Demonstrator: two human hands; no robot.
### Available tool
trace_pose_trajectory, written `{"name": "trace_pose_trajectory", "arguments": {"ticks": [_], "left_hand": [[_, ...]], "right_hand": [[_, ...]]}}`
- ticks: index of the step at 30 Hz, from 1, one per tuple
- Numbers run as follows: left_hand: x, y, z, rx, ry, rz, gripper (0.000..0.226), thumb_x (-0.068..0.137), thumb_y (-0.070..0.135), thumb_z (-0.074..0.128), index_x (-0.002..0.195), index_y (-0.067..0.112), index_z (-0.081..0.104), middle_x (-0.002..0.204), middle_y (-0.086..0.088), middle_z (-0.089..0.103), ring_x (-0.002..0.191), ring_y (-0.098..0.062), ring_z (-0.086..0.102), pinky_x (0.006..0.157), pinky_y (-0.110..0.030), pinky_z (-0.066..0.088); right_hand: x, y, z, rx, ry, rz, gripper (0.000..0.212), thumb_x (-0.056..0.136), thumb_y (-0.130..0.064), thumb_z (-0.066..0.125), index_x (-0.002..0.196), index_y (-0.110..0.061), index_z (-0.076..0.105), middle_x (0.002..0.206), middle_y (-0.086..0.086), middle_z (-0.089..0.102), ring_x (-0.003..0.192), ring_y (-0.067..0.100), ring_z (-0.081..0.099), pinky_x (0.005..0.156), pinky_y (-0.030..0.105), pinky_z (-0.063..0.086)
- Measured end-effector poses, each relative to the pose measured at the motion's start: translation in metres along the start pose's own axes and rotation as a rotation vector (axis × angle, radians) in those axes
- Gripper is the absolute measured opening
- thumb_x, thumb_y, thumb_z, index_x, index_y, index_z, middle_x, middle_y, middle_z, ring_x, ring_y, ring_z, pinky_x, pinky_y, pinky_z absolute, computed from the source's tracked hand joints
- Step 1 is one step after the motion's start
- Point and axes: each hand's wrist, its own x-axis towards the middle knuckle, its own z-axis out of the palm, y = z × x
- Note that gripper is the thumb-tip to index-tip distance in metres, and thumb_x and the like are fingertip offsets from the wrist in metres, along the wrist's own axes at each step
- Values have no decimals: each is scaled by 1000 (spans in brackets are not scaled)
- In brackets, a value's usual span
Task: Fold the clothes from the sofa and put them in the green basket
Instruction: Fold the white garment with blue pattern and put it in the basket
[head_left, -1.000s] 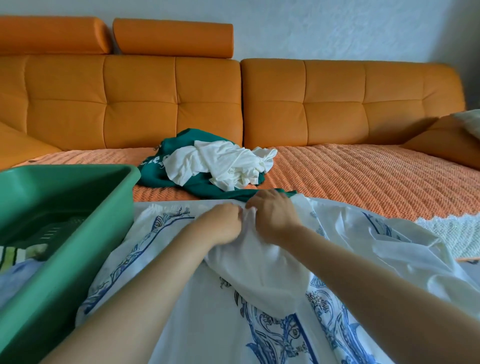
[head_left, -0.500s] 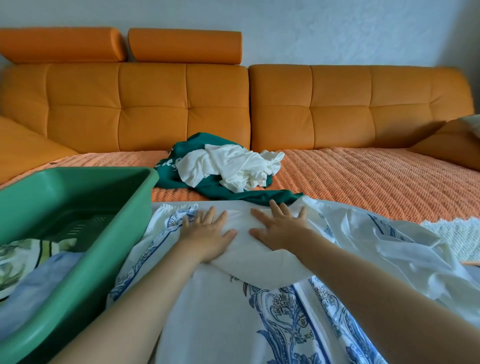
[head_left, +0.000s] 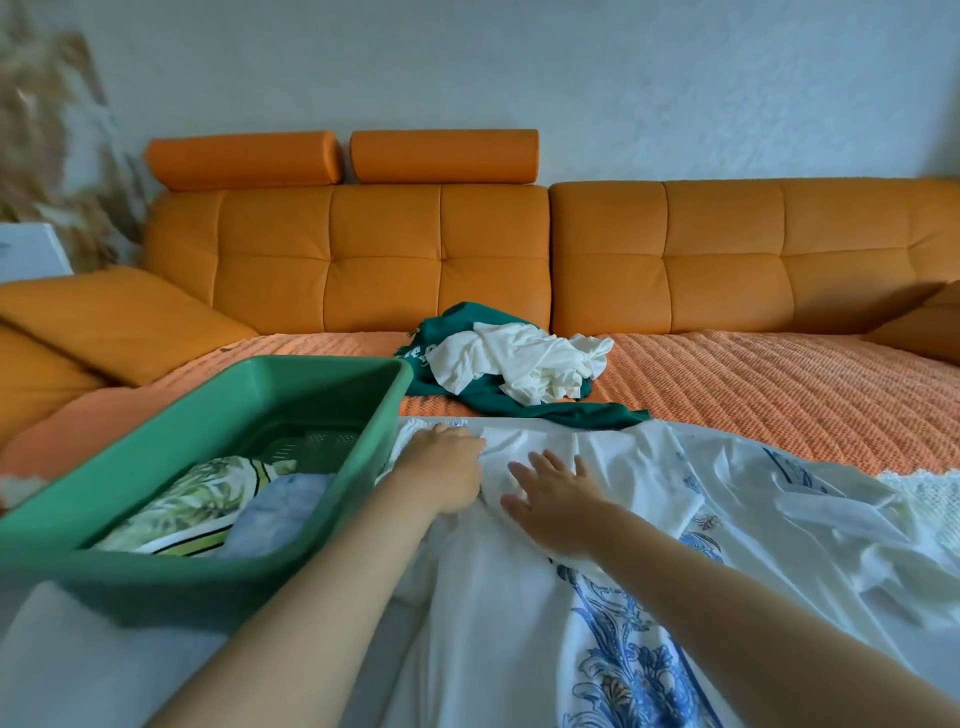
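White blue-print garment (head_left: 493, 597) spread on the near seat of the orange sofa (head_left: 389, 260), right hand (head_left: 558, 493) flat on it with fingers spread, left hand (head_left: 441, 470) at its edge, grip unclear, green basket (head_left: 156, 530) with folded clothes (head_left: 208, 509) just left, crumpled green and white clothes (head_left: 519, 358) behind.

We find the left hand (head_left: 441, 467) slid left to the white garment's (head_left: 519, 597) edge beside the green basket (head_left: 363, 452), fingers curled into the cloth (flat half a second ago); the right hand (head_left: 556, 499), bunched a second ago, now lies flat.
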Motion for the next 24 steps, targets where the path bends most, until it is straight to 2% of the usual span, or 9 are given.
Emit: {"name": "trace_pose_trajectory", "arguments": {"ticks": [4, 7, 10, 13, 14, 17, 20, 22, 24], "left_hand": [[-25, -20, -41, 30, 166, -30, 36, 95, 11, 44, 128, 17, 55, 131, -6, 55, 121, -27, 47, 97, -39, 42], [-43, -48, -54, -39, 176, -136, 37, 95, 7, 45, 130, 15, 54, 132, -7, 50, 121, -28, 45, 96, -45, 45], [-55, -69, -52, -202, 131, -214, 38, 99, 8, 44, 136, 10, 51, 139, -9, 43, 120, -29, 49, 97, -45, 47], [-59, -77, -44, -377, 99, -234, 48, 103, 20, 44, 151, 16, 39, 151, -6, 36, 125, -25, 50, 92, -31, 42], [-59, -77, -42, -405, 100, -234, 51, 103, 23, 44, 153, 18, 36, 153, -6, 34, 127, -25, 48, 92, -29, 39], [-56, -80, -39, -415, 128, -229, 52, 103, 24, 45, 153, 16, 36, 153, -6, 35, 131, -25, 46, 99, -31, 38], [-56, -78, -38, -376, 157, -212, 48, 102, 20, 47, 148, 13, 43, 151, -6, 35, 136, -25, 37, 107, -37, 36], [-58, -75, -40, -318, 228, -178, 44, 98, 13, 48, 142, 13, 50, 149, -5, 37, 135, -25, 32, 108, -38, 35], [-60, -68, -43, -244, 275, -112, 53, 91, 3, 47, 142, 18, 51, 146, -1, 41, 132, -24, 32, 108, -39, 36]], "right_hand": [[12, -40, -30, 104, 129, -62, 49, 101, -35, 41, 149, -25, 41, 155, 2, 39, 141, 23, 35, 115, 41, 25], [15, -78, -46, 247, 106, -152, 42, 96, -28, 51, 137, -28, 56, 143, -4, 54, 131, 19, 49, 109, 33, 38], [13, -113, -44, 221, -1, -284, 49, 83, -49, 68, 128, -31, 62, 129, -8, 63, 120, 17, 58, 101, 33, 47], [12, -137, -31, 48, -81, -289, 73, 67, -67, 75, 130, -34, 57, 129, -5, 56, 116, 20, 57, 94, 34, 46], [14, -141, -26, -5, -74, -286, 71, 69, -65, 75, 130, -33, 57, 127, -3, 56, 115, 21, 57, 90, 33, 45], [19, -147, -21, -102, 0, -281, 30, 87, -39, 60, 110, -22, 67, 113, 3, 61, 107, 27, 60, 72, 30, 40], [20, -137, -26, 126, 68, -217, 12, 91, -31, 57, 93, -21, 62, 104, 6, 64, 100, 28, 60, 71, 30, 40], [18, -121, -36, 385, 168, -162, 11, 93, -31, 59, 90, -20, 58, 97, 6, 64, 92, 27, 59, 73, 33, 45], [15, -102, -46, 623, 282, -99, 13, 94, -28, 60, 86, -20, 54, 84, 1, 61, 78, 21, 58, 66, 30, 46]]}}
